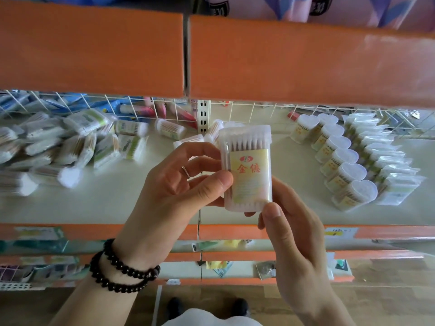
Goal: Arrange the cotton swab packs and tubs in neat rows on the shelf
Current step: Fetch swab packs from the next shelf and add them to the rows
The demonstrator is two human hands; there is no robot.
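Note:
A clear cotton swab tub [248, 170] with a yellow label stands upright in the air in front of the white shelf [141, 203]. My left hand [174, 191] grips its left side, thumb on the label. My right hand [294, 231] holds its bottom right corner, thumb on the front. On the right of the shelf, a row of heart-lidded tubs [341, 158] runs front to back, with a row of clear swab packs [386, 161] beside it. A loose heap of packs and tubs [70, 147] lies at the left.
An orange shelf edge [211, 55] overhangs at the top. A white wire grid [235, 109] backs the shelf, with toothpaste-like boxes behind it. Several fallen tubs [169, 128] lie at the back centre. Lower orange shelves [259, 231] with price tags sit below.

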